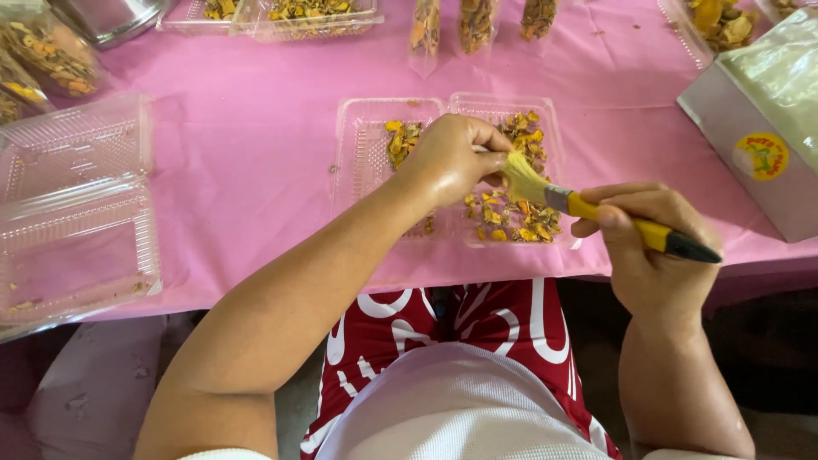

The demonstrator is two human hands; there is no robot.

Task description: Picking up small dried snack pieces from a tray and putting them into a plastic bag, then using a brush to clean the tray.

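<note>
A pink cloth-covered table (256, 153) carries the work, largest to smallest. At its left edge lies an empty clear plastic hinged box (77, 204), opened flat; at the right edge sits a grey carton with a clear bag on it (758, 111). Along the far edge stand clear packs of dried yellow-orange slices (473, 21). Near the front edge, at centre, an open clear plastic clamshell tray (366, 162) holds dried yellow-orange root pieces (520, 217). Over it the left hand (452, 158) is curled shut, seemingly pinching a small piece hidden by its fingers. The right hand (660, 255) is clamped on a yellow-handled paintbrush (596, 209), whose long axis runs from right to upper left, the pale bristles touching the left hand's fingertips.
</note>
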